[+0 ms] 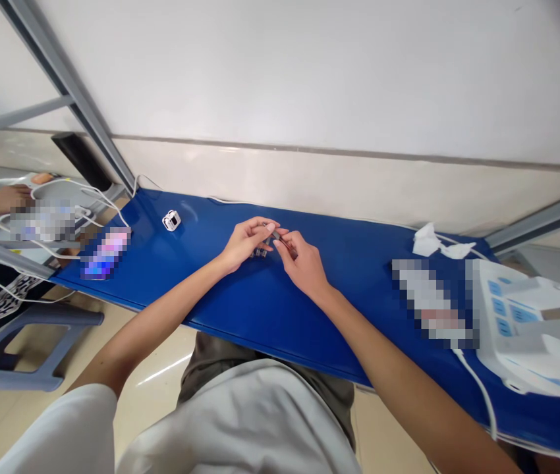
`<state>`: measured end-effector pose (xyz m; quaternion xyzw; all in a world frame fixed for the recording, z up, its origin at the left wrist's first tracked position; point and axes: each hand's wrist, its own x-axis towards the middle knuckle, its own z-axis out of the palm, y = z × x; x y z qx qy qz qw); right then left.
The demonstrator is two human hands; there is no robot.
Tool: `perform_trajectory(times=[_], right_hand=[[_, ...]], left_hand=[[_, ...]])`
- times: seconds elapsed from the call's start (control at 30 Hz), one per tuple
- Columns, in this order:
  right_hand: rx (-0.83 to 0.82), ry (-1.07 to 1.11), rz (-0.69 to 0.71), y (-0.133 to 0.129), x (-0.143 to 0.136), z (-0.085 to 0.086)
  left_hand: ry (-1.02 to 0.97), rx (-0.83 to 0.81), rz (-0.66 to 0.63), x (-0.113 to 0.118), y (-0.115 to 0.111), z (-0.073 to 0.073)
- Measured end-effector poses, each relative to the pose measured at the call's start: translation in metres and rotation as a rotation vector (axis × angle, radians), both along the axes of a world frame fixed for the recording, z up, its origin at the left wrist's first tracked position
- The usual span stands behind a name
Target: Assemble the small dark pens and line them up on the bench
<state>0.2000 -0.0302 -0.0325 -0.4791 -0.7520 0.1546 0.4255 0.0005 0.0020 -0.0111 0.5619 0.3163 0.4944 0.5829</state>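
Over the middle of the blue table (260, 303), my left hand (249, 242) and my right hand (304, 260) meet at the fingertips. Between them is a small dark grey piece (275, 234), pinched by the left thumb and fingers. The right fingers are closed around a thin reddish-brown item (288, 247), whose kind is too small to tell. Several small metallic pieces (259, 252) lie on the table just below the left fingers, partly hidden by them.
A small white device (171, 220) and a blurred phone (107, 253) lie at the left. Toward the right are crumpled tissues (427, 241), a blurred cabled object (431, 303) and a white-and-blue box (522, 329). Another person's hand (10, 197) shows far left, beyond the metal frame (87, 108).
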Motion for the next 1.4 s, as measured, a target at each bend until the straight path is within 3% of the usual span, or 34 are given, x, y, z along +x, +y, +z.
perform_trajectory(times=[0.97, 1.17, 1.4], right_hand=[[0.021, -0.019, 0.037, 0.0002, 0.0008, 0.0013], [-0.01, 0.011, -0.014, -0.0006, -0.0006, -0.0018], [0.005, -0.03, 0.045, 0.0002, 0.0015, 0.001]], left_hand=[[-0.009, 0.04, -0.079, -0.0028, -0.0017, 0.0046], [-0.013, 0.036, -0.062, -0.0027, -0.0008, 0.0033], [-0.019, 0.039, -0.082, -0.0025, -0.0017, 0.005]])
